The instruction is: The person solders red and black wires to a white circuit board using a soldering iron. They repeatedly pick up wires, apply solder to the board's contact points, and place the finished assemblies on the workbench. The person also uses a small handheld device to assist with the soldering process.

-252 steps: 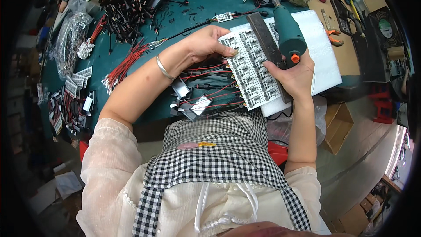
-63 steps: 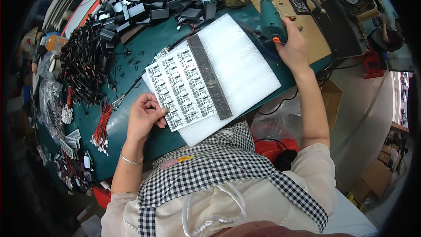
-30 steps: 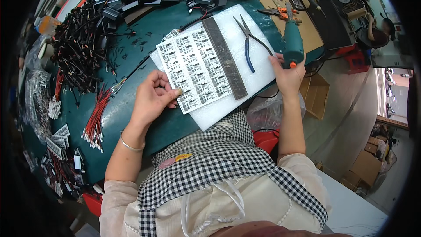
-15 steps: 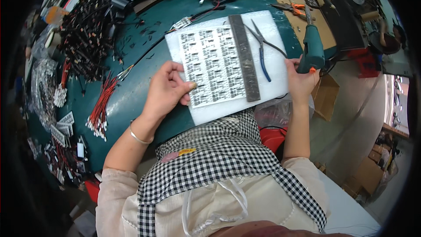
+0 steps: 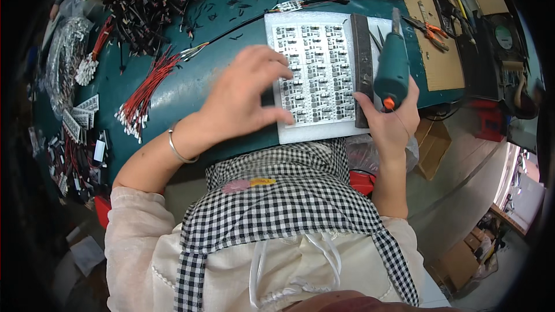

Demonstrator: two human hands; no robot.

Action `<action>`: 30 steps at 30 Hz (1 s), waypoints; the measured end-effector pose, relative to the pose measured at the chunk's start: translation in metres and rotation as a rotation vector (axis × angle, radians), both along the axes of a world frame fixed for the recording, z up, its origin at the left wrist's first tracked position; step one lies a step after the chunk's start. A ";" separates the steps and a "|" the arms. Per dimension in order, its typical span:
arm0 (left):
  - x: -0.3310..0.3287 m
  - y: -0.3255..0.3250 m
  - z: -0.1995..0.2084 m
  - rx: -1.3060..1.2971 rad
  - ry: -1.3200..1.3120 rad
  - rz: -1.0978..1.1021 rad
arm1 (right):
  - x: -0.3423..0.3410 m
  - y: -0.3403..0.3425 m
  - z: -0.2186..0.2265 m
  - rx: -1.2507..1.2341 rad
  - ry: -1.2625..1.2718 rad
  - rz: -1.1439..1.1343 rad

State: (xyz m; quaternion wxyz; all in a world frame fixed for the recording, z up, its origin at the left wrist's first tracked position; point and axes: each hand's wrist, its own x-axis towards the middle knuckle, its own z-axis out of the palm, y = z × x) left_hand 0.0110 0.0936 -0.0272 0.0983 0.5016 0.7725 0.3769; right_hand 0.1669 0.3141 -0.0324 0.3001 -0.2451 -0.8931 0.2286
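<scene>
My left hand hovers over the left edge of a white panel of small circuit boards, fingers apart and blurred, with nothing in it. The panel lies on a white foam sheet. A dark flat bar lies along the panel's right side. My right hand grips a green soldering gun, its metal tip pointing away from me and an orange part at its rear. Its thumb reaches the bar's near end. The gun and hand mostly hide the pliers on the foam.
On the green table lie red wires with white connectors, a black cable with a small board and a heap of black cables. Orange-handled pliers rest on cardboard at the right. Plastic bags are far left.
My left hand has let go of the panel's left edge and opened above it. My right hand has brought the soldering gun leftward, over the foam sheet's right part and the blue-handled pliers.
</scene>
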 end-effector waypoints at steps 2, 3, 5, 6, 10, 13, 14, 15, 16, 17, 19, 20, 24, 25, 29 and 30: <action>0.010 -0.007 -0.008 -0.046 0.132 -0.186 | -0.008 0.002 -0.006 0.123 0.006 0.085; 0.014 -0.009 -0.013 -0.077 0.150 -0.189 | -0.009 0.000 -0.005 0.078 -0.016 0.060; 0.024 -0.007 -0.027 -0.141 0.184 -0.197 | -0.010 -0.005 -0.002 -0.012 -0.063 0.006; 0.028 -0.004 -0.032 -0.150 0.158 -0.216 | -0.008 -0.004 -0.002 -0.074 -0.049 0.014; 0.048 0.013 -0.037 -0.154 0.168 -0.118 | -0.014 0.001 -0.002 -0.017 -0.058 0.015; 0.063 0.028 -0.033 -0.209 0.171 0.011 | -0.020 0.005 0.001 -0.058 -0.057 0.006; 0.064 0.029 -0.030 -0.204 0.212 0.042 | -0.020 0.006 0.001 -0.085 -0.053 0.003; 0.059 0.028 -0.026 -0.209 0.251 0.015 | -0.020 0.009 -0.001 -0.111 -0.046 -0.003; 0.052 0.024 -0.023 -0.215 0.284 -0.009 | -0.019 0.010 -0.004 -0.137 -0.044 -0.005; 0.044 0.019 -0.022 -0.221 0.317 -0.033 | -0.019 0.010 -0.006 -0.119 -0.024 0.000; 0.032 0.002 -0.022 -0.191 0.423 -0.054 | -0.019 0.007 -0.009 -0.085 0.017 0.008; 0.029 -0.006 -0.019 -0.214 0.432 -0.073 | -0.020 0.008 -0.010 -0.081 0.025 0.015; 0.019 -0.021 -0.007 -0.260 0.355 -0.173 | -0.020 0.008 -0.012 -0.081 0.037 0.002; 0.017 -0.023 -0.005 -0.268 0.328 -0.199 | -0.020 0.007 -0.011 -0.083 0.038 -0.009; 0.017 -0.020 -0.026 -0.158 0.291 -0.205 | -0.017 0.006 -0.006 -0.336 0.071 -0.067; 0.018 -0.018 -0.030 -0.141 0.284 -0.212 | -0.015 0.005 -0.004 -0.363 0.126 -0.061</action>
